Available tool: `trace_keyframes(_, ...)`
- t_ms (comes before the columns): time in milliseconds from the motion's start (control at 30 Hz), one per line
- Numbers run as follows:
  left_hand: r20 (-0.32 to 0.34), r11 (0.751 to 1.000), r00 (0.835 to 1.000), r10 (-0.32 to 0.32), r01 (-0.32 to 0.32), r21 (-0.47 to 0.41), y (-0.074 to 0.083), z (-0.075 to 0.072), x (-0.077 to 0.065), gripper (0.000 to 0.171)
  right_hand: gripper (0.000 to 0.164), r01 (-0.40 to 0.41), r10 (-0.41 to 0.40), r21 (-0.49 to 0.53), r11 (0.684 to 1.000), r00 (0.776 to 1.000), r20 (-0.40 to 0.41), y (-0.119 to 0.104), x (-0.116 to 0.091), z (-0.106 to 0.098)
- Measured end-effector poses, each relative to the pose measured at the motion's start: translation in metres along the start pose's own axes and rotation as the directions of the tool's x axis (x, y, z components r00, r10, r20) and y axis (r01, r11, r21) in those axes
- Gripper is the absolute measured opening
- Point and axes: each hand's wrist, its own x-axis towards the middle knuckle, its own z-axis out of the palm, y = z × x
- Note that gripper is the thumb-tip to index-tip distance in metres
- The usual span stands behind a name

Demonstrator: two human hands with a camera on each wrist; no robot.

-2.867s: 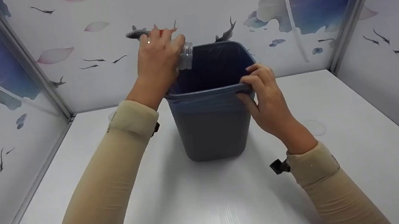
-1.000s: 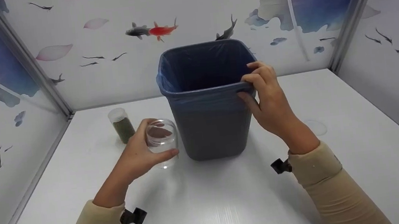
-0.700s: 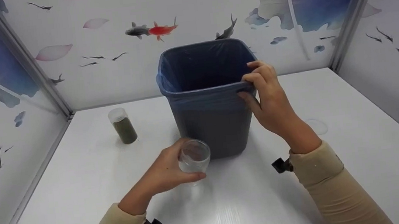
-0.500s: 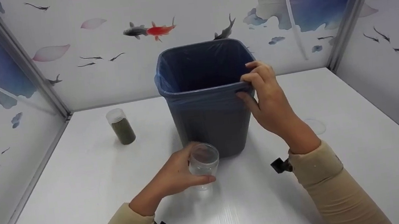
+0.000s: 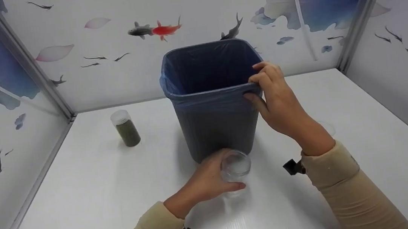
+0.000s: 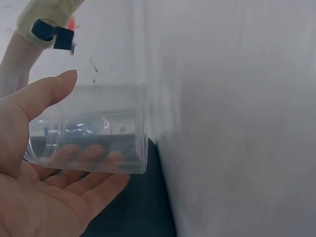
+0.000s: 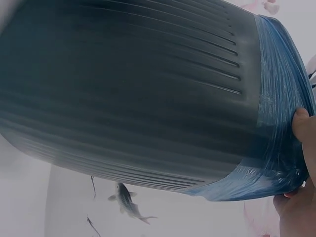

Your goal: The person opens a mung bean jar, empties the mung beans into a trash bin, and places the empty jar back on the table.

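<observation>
My left hand (image 5: 210, 178) holds a clear jar (image 5: 235, 164), open end up, low in front of the bin. In the left wrist view the jar (image 6: 106, 121) lies between the thumb and the fingers, and I can see through to the fingertips behind it. Whether its base touches the table is unclear. The grey trash bin (image 5: 218, 128) stands upright with a blue bag liner (image 5: 214, 100) folded over its rim. My right hand (image 5: 280, 102) grips the bin's right front corner, thumb outside on the liner (image 7: 279, 113) and fingers over the rim.
Back left on the white table (image 5: 94, 186) stands a clear-topped cylindrical container (image 5: 128, 132) with dark green contents. A faint transparent ring or lid (image 5: 329, 127) lies behind the right wrist, partly hidden. White printed panels (image 5: 109, 82) enclose the back and sides.
My left hand tipped the jar over the bin's opening, then brought it down upright on the left. It has since moved right and toward me, in front of the bin. The right hand stays on the rim.
</observation>
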Motion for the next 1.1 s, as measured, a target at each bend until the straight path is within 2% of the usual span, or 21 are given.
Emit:
trace_keyframes(167, 0.004, 1.0, 1.0, 0.003, -0.003, 0.022, 0.008, 0.015, 0.014, 0.072, 0.024, -0.009, 0.009, -0.007, 1.0, 1.0, 0.029, -0.004, 0.001, -0.002)
trace_keyframes(600, 0.019, 0.993, 0.993, -0.115, 0.115, -0.002, 0.023, 0.053, 0.054, 0.077, 0.026, -0.022, 0.025, -0.049, 0.999, 0.997, 0.073, -0.004, 0.002, -0.007)
trace_keyframes(700, 0.024, 0.994, 0.994, -0.108, 0.108, 0.007, 0.029, 0.062, 0.065, 0.077, 0.025, -0.013, 0.017, -0.053, 0.998, 0.997, 0.074, -0.003, 0.002, -0.007)
trace_keyframes(933, 0.017, 0.994, 1.0, -0.02, 0.018, 0.107, 0.04, 0.081, 0.088, 0.081, 0.025, 0.03, -0.027, -0.047, 0.998, 0.998, 0.057, -0.003, 0.003, -0.006)
trace_keyframes(1100, -0.001, 0.994, 1.0, -0.028, 0.028, 0.101, 0.044, 0.091, 0.104, 0.084, 0.025, 0.014, -0.01, -0.05, 0.999, 0.997, 0.073, -0.003, 0.003, -0.007)
